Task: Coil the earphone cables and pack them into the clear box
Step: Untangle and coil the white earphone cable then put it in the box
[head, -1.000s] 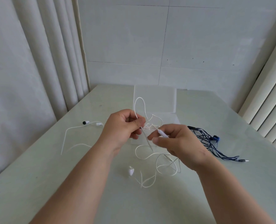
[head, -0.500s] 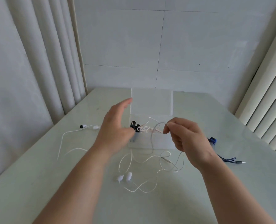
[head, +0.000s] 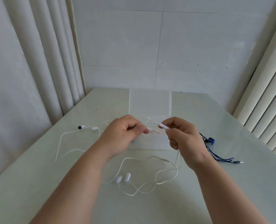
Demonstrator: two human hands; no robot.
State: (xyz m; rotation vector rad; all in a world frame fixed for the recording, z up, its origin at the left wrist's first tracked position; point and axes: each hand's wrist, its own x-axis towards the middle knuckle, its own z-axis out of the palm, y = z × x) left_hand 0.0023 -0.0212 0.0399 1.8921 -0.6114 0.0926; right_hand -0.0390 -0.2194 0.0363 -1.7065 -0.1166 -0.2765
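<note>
White earphone cable (head: 150, 160) trailed slack on the desk (head: 37, 183); left hand (head: 124, 136) pinched one strand, right hand (head: 182, 138) gripped its inline remote; even, untwisted loops would probably coil best.

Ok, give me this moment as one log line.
phase: coiling | left hand: pinching white earphone cable | right hand: holding its inline remote | clear box: behind hands | blue earphones: loose on table

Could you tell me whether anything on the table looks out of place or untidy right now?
Nothing is damaged, but three earphone sets are still loose. The white earphones sprawl uncoiled below both hands, a second white cable trails left, and the blue earphones lie in a heap right of the clear box.
</note>
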